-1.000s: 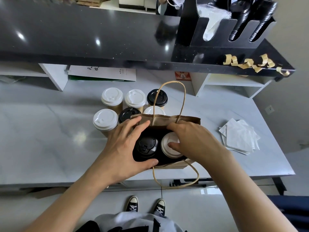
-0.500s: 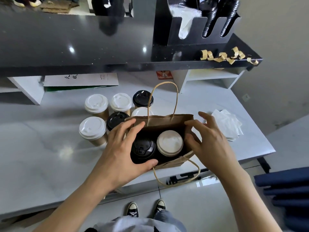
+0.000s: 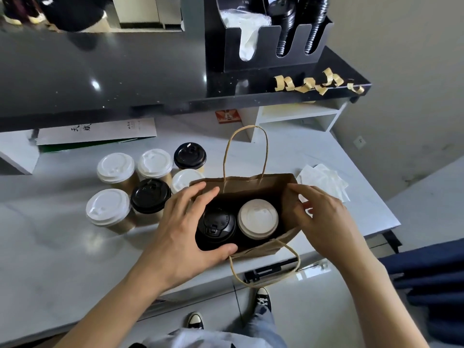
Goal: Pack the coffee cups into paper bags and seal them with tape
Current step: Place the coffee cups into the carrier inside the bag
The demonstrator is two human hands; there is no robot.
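A brown paper bag (image 3: 253,183) stands open near the front edge of the white desk (image 3: 62,247), one twine handle upright at 12 o'clock, the other drooping over the desk edge at 6 o'clock. Inside it sit a black-lidded cup (image 3: 217,226) and, at its 3 o'clock, touching, a white-lidded cup (image 3: 257,219). The left hand (image 3: 185,229) grips the bag's left end, fingers curled over the rim, thumb along the near wall. The right hand (image 3: 321,217) pinches the bag's right rim with curled fingertips. At 9 to 11 o'clock of the bag six more lidded cups (image 3: 148,182) cluster on the desk, four white, two black. White napkins (image 3: 324,180) lie at 2 o'clock. Curled tape strips (image 3: 316,84) sit on the dark upper counter (image 3: 125,71) beside a black lid holder (image 3: 271,36)
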